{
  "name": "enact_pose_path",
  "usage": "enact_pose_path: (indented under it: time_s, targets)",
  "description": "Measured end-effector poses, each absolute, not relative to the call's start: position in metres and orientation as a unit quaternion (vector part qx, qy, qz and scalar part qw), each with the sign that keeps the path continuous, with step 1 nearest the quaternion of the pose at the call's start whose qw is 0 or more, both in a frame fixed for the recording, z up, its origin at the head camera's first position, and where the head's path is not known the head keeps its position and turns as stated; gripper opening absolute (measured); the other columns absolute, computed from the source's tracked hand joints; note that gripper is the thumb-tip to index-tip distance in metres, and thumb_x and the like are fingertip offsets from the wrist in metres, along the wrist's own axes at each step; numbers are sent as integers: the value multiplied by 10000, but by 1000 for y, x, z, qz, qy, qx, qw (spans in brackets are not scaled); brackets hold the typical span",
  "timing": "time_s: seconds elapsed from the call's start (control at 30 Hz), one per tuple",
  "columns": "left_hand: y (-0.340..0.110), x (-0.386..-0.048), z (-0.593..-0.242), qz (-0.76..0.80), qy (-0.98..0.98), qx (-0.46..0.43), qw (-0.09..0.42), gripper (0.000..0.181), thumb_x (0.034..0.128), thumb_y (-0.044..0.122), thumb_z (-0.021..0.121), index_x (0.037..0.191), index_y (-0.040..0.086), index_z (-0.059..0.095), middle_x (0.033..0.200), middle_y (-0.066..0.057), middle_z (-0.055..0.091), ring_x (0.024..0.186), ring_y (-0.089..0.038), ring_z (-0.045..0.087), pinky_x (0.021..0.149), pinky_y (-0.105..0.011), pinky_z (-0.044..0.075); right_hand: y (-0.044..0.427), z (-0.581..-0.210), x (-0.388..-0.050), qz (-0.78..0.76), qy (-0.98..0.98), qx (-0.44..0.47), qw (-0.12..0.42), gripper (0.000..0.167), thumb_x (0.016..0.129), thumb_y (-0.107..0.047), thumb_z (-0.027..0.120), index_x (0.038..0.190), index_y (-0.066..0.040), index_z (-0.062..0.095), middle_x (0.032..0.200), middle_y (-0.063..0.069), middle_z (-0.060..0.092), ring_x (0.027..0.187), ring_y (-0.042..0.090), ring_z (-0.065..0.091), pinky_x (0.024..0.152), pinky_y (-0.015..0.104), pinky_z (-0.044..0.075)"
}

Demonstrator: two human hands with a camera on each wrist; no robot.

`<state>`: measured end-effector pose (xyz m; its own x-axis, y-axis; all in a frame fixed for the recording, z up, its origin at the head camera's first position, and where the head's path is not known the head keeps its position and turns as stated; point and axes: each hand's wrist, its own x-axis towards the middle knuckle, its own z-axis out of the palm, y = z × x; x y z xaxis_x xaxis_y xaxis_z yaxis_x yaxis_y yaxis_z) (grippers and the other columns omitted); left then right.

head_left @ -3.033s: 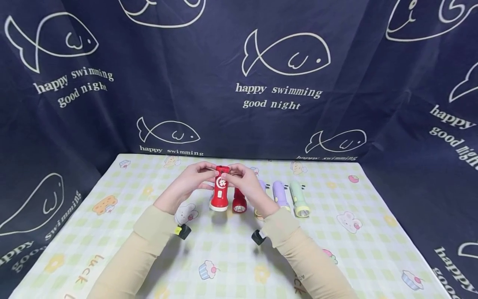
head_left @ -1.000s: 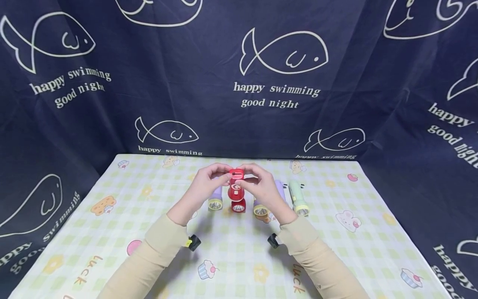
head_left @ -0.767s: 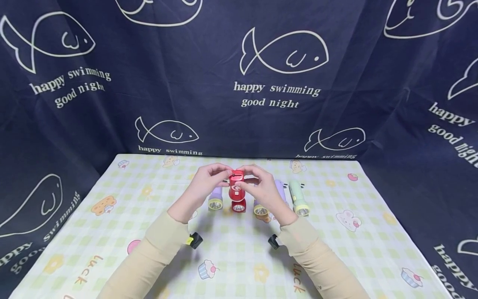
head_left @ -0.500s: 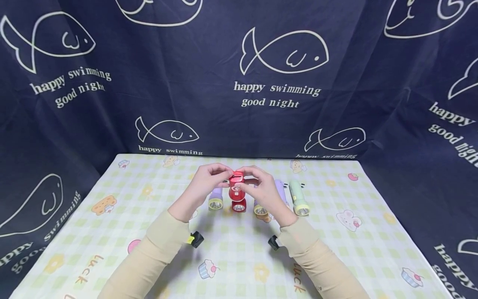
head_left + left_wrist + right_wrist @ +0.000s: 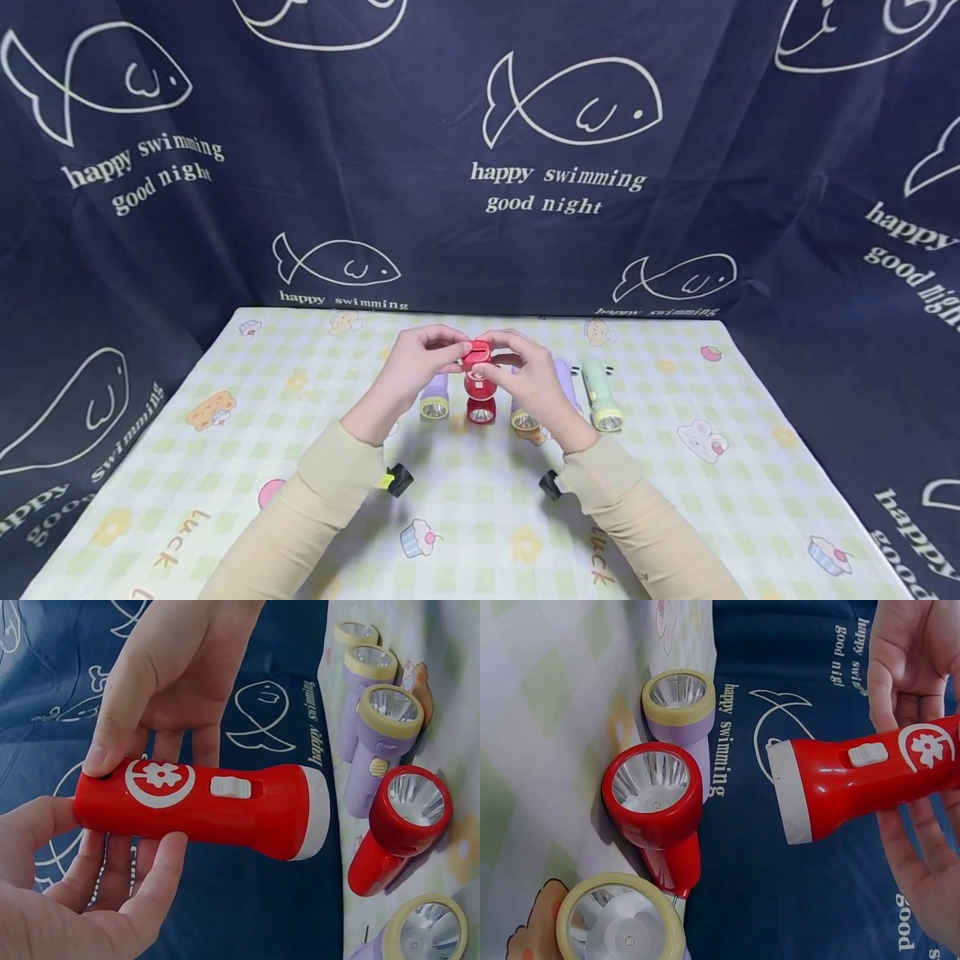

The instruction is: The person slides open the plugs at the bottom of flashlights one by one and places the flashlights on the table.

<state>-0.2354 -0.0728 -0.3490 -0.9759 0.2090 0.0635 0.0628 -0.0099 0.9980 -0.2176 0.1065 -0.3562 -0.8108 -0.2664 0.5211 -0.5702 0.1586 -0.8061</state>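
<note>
In the head view a red flashlight (image 5: 481, 383) hangs upright above the table, lens end down, between both hands. It has a white flower emblem, a white slide switch and a white rim, all plain in the left wrist view (image 5: 232, 802). My left hand (image 5: 416, 367) grips its tail end from the left, fingertips curled against it. My right hand (image 5: 528, 379) pinches the same tail end from the right. A second red flashlight (image 5: 481, 411) lies below and behind it. In the right wrist view the held flashlight (image 5: 862, 780) points its rim toward the lying ones.
Lying in a row are a purple flashlight (image 5: 434, 400) at left, another purple flashlight (image 5: 524, 418) partly behind my right hand, a third purple flashlight (image 5: 564, 379) and a green flashlight (image 5: 602, 396). A checked cloth (image 5: 465, 500) covers the table; a dark blue curtain (image 5: 420, 150) hangs behind.
Since three seconds ago both hands have carried the red flashlight rightward, in front of the lying red one. It has tilted so its tail end shows; in the last half second it tilts slightly more.
</note>
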Motion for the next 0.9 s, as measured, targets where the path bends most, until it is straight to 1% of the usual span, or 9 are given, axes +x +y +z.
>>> enact_pose_path:
  time_s: [0.1, 0.33, 0.43, 0.67, 0.9]
  targets:
    - [-72, -235, -349, 705, 700, 99, 48, 215, 865, 52, 649, 1024, -92, 643, 913, -124, 665, 809, -148, 663, 814, -412, 565, 106, -356, -217, 585, -751, 275, 132, 320, 777, 31, 727, 1081, 58, 632, 1038, 202, 641, 952, 130, 597, 820, 489, 546]
    - [-69, -236, -350, 702, 704, 93, 47, 203, 866, 49, 647, 1021, -83, 646, 904, -120, 658, 804, -146, 657, 783, -372, 576, 106, -357, -218, 586, -754, 266, 131, 315, 775, 37, 726, 1075, 55, 635, 1035, 190, 642, 942, 113, 597, 841, 361, 557]
    - [-69, -236, -351, 703, 704, 89, 48, 195, 866, 48, 647, 1015, -79, 646, 894, -110, 654, 802, -147, 658, 776, -365, 578, 106, -357, -217, 584, -756, 265, 131, 307, 779, 30, 726, 1072, 53, 637, 1032, 189, 644, 940, 112, 597, 840, 335, 557]
    - [-68, -235, -348, 705, 703, 82, 50, 181, 860, 56, 655, 999, -59, 657, 895, -113, 650, 780, -162, 666, 769, -352, 580, 108, -355, -216, 587, -755, 262, 129, 322, 782, 23, 725, 1090, 50, 633, 1047, 185, 641, 960, 134, 596, 860, 356, 549]
    - [-67, -234, -347, 702, 706, 77, 54, 175, 858, 62, 664, 994, -48, 661, 899, -109, 650, 780, -163, 663, 759, -343, 581, 109, -356, -216, 586, -755, 265, 129, 318, 780, 24, 726, 1083, 54, 634, 1051, 189, 642, 966, 113, 598, 866, 383, 546]
